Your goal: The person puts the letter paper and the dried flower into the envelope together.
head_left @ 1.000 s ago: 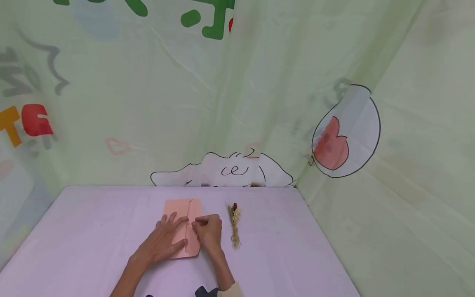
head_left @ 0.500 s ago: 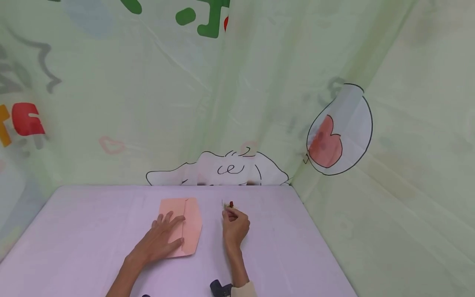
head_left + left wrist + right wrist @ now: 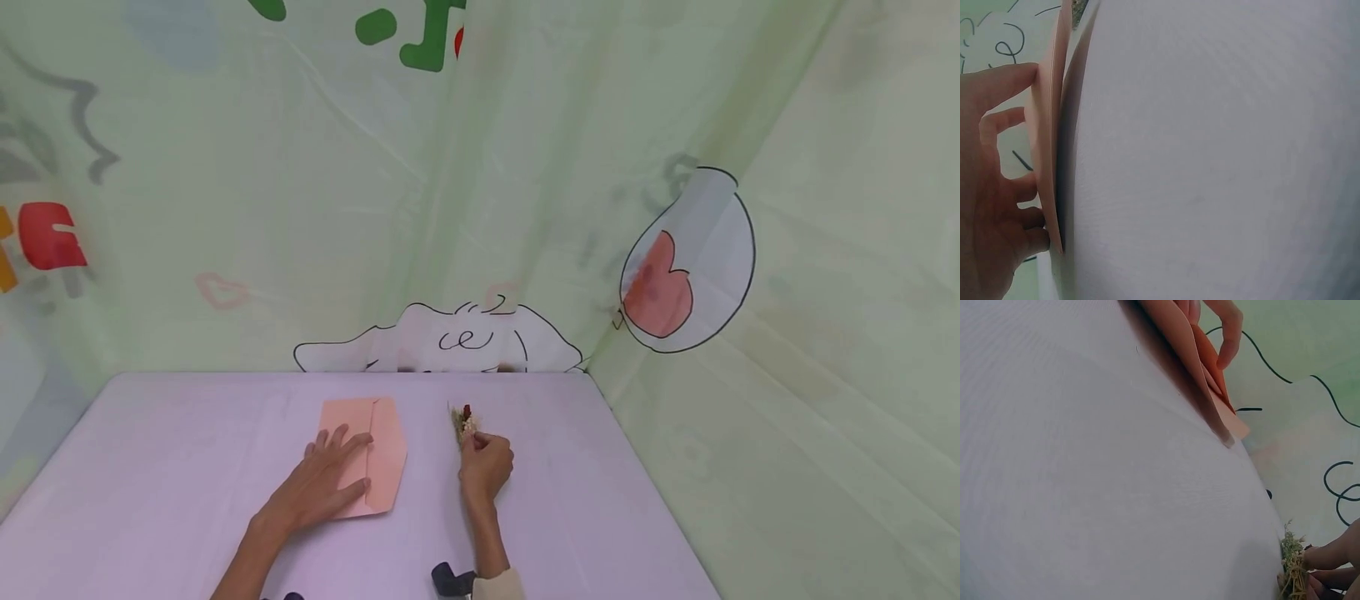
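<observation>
A pink envelope (image 3: 386, 458) lies on the pale purple worktop (image 3: 187, 467), about midway between the left and right edges and a bit in from the far edge. The left hand (image 3: 330, 475) rests on it with its fingers spread out. It is not closed around anything; the fingertips just touch the paper. From the left wrist, the envelope shows side-on, as a thin strip.

Over toward the worktop's right edge, the right hand (image 3: 486, 467) pinches a little bunch of dried flowers (image 3: 461, 423) between its thumb and finger. The bunch has a dark red flower (image 3: 467, 410) and small pale ones at the top, pointing to the far edge. The hand hides the stems, so I can't quite tell if the bunch touches the worktop.

The right arm has a cream sleeve (image 3: 500, 586) and a black gadget (image 3: 452, 581) near the wrist. Behind the far edge hangs a pale green curtain (image 3: 300, 167) with drawings on it.
</observation>
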A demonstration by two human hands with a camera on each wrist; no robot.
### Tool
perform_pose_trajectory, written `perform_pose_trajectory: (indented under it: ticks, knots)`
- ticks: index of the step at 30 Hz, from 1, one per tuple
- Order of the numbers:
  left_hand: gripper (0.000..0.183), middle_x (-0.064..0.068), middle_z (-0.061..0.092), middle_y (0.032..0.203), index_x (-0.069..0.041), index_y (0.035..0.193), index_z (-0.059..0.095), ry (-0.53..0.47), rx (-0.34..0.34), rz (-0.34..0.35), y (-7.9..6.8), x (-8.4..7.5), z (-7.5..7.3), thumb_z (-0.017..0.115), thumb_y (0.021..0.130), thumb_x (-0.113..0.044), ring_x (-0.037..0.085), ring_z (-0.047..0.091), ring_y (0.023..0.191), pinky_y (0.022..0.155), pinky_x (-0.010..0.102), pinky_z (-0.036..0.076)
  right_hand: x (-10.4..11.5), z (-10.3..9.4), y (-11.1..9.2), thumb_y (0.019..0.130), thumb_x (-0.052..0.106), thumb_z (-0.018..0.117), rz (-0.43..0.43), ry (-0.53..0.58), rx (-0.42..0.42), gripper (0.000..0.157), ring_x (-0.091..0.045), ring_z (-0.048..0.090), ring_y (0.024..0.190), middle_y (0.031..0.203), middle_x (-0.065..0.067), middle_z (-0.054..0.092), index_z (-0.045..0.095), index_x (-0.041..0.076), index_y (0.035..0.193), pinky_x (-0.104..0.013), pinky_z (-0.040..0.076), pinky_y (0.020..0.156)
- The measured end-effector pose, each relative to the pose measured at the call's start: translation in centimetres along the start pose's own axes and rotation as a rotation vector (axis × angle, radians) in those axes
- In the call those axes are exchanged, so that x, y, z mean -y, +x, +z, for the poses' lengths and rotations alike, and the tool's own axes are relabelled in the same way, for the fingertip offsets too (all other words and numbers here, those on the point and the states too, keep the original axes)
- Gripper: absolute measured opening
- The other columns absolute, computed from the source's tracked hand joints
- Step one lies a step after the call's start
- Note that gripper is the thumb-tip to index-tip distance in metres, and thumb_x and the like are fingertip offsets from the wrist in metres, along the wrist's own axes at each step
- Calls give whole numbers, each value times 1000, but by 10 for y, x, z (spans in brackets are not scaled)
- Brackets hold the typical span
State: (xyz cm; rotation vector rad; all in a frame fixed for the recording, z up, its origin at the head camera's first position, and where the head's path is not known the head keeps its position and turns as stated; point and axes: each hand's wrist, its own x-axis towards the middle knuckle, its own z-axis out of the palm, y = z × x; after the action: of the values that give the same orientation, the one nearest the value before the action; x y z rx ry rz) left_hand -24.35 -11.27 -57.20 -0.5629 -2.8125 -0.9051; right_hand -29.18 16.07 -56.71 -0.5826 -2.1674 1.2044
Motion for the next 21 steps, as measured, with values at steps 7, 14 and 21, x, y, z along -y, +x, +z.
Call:
perform_pose_trajectory:
  ticks: [7,14,21]
  knots:
    - [64,33,43,169,-21,159,55,-5,-13,4,0,2,3,70,101,-45,68,34,154,124,82,30,-1,0,-1,87,-3,85,-10,-25,14,10,-33,74,69,77,-18,78,85,-5,96,-53,60,70]
    - [65,32,41,170,-21,160,54,0,3,-1,0,0,1,69,103,-47,67,33,156,125,81,28,-2,1,1,86,-4,85,-26,-16,11,8,-32,75,68,78,-18,79,85,-5,94,-52,61,68]
    - [65,32,42,169,-20,160,54,11,2,-3,0,-2,-1,68,102,-47,67,34,155,125,81,29,-2,2,0,86,-4,85,-5,-9,13,10,-32,75,69,80,-19,80,85,-6,96,-52,61,69]
